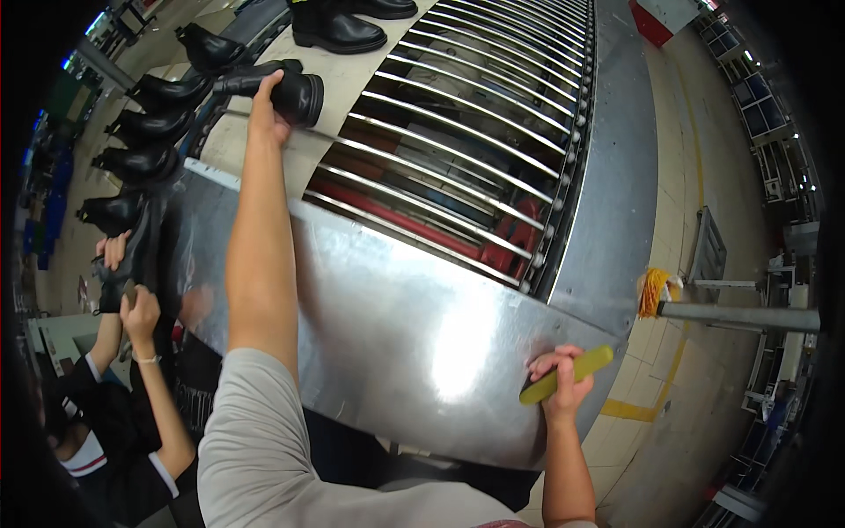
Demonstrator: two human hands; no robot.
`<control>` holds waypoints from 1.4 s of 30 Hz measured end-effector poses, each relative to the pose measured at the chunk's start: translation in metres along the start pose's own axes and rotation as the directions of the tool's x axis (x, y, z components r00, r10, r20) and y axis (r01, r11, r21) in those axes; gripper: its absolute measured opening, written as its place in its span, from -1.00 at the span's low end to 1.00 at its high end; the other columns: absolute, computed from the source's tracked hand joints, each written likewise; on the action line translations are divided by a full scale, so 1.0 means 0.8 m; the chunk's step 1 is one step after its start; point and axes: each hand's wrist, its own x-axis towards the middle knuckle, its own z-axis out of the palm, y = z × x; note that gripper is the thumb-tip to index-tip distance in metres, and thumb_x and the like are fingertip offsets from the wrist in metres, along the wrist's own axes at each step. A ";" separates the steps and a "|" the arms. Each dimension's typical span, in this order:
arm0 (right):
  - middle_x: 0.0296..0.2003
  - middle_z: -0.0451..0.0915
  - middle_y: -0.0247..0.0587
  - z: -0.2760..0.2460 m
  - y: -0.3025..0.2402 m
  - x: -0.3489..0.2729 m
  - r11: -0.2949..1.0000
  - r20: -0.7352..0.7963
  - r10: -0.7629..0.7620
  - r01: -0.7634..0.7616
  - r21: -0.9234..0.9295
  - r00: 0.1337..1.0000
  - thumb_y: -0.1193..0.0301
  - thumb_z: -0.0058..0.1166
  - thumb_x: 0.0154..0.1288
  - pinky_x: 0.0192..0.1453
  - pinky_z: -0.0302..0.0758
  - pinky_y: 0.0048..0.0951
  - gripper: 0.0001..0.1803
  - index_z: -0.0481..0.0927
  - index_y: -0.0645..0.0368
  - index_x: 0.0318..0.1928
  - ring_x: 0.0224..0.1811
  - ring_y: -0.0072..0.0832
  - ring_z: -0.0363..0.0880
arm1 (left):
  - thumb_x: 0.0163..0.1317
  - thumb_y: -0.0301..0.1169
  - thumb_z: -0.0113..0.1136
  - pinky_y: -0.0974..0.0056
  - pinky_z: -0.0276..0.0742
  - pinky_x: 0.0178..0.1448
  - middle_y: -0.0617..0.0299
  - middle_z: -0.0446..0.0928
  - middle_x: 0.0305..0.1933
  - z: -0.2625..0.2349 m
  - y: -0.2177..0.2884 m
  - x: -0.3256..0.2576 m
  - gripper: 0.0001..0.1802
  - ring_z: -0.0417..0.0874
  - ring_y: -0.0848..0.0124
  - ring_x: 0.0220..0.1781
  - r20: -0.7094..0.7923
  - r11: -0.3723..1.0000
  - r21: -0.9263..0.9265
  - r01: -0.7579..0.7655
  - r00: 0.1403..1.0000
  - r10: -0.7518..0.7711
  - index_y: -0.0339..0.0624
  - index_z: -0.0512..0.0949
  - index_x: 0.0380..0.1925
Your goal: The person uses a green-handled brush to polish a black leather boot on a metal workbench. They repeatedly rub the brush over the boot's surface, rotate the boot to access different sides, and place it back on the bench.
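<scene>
The left hand (270,106) has its thumb and fingers round a black boot (304,104), gripping it, though some fingers are hidden. This boot is tipped over, past the far edge of the silver table (378,308), toward its left side. I cannot tell if it touches what is under it.

The right hand (561,384) has its fingers curled tight round a long yellow-green tool (581,366). It is over the right part of the silver table, near the corner.

Past the far edge of the silver table is a cream belt (304,167), and more black boots (339,33) stand on it. Also past that edge, to the right of the belt, is a row of shiny bars (449,167) with red parts below.

To the left of the silver table is a line of dark boots (139,164). Nearer on that side, another person (97,440) has a hand on a boot. To the right of the silver table, a gray pole (739,317) has orange wrap (652,292) near its end.
</scene>
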 end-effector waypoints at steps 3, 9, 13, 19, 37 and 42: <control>-0.47 0.59 -0.12 -0.003 -0.002 0.002 0.999 -0.012 0.028 -0.028 -0.023 1.000 0.28 0.11 0.53 -0.31 0.61 -0.35 -0.70 0.45 0.29 -0.01 -0.49 -0.39 0.58 | 0.28 -0.20 0.38 0.06 0.66 0.21 0.16 0.68 0.07 0.024 -0.008 -0.155 -0.49 0.72 0.28 0.09 0.126 0.987 -0.134 -0.086 0.987 0.103 -0.22 0.57 0.15; -0.46 0.64 -0.16 -0.007 -0.007 0.005 1.000 -0.009 0.024 -0.024 0.006 1.000 0.25 0.16 0.53 -0.36 0.55 -0.45 -0.71 0.54 0.27 -0.07 -0.51 -0.44 0.59 | 0.39 0.32 -0.05 0.06 0.63 0.25 -0.07 0.63 0.12 0.055 -0.052 -0.473 -0.09 0.69 0.14 0.13 0.401 0.909 -0.323 0.265 0.908 -0.122 -0.37 0.45 0.29; -0.49 0.60 -0.16 -0.007 0.000 0.010 0.998 -0.008 0.022 -0.022 0.052 1.000 0.19 0.23 0.47 -0.40 0.58 -0.40 -0.67 0.54 0.23 -0.10 -0.51 -0.39 0.62 | 0.38 0.35 -0.10 0.03 0.65 0.25 -0.18 0.55 0.22 0.089 -0.106 -0.634 0.01 0.68 0.04 0.15 0.130 0.880 -0.325 0.348 0.937 -0.323 -0.46 0.36 0.36; -0.50 0.61 -0.18 0.003 -0.011 0.002 0.995 0.004 -0.048 0.048 -0.083 0.999 0.14 0.18 0.50 -0.44 0.57 -0.46 -0.61 0.54 0.27 -0.07 -0.51 -0.44 0.64 | 0.35 -0.15 0.34 0.28 0.55 0.02 0.19 0.64 -0.10 0.081 -0.165 -0.701 -0.56 0.64 0.42 -0.08 0.001 0.982 0.150 -0.115 0.993 0.116 -0.31 0.62 -0.01; -0.67 0.23 -0.40 0.175 -0.077 0.022 0.837 0.106 -0.058 -0.010 0.547 0.993 0.04 0.18 0.48 -0.49 0.33 -0.37 -0.55 0.42 0.11 -0.39 -0.67 -0.53 0.22 | 0.32 -0.15 0.29 0.16 0.53 -0.17 0.12 0.68 -0.42 0.067 -0.174 -0.693 -0.62 0.67 0.28 -0.35 0.047 0.829 0.442 -0.342 0.932 0.359 -0.31 0.65 -0.39; -0.66 0.25 -0.40 0.188 -0.056 0.030 0.859 0.192 -0.086 -0.025 0.512 0.978 0.02 0.15 0.50 -0.43 0.35 -0.33 -0.55 0.46 0.07 -0.41 -0.63 -0.50 0.26 | 0.28 -0.18 0.32 0.16 0.55 -0.17 0.16 0.67 -0.45 0.067 -0.170 -0.693 -0.67 0.69 0.25 -0.38 0.067 0.820 0.470 -0.328 0.939 0.337 -0.28 0.66 -0.40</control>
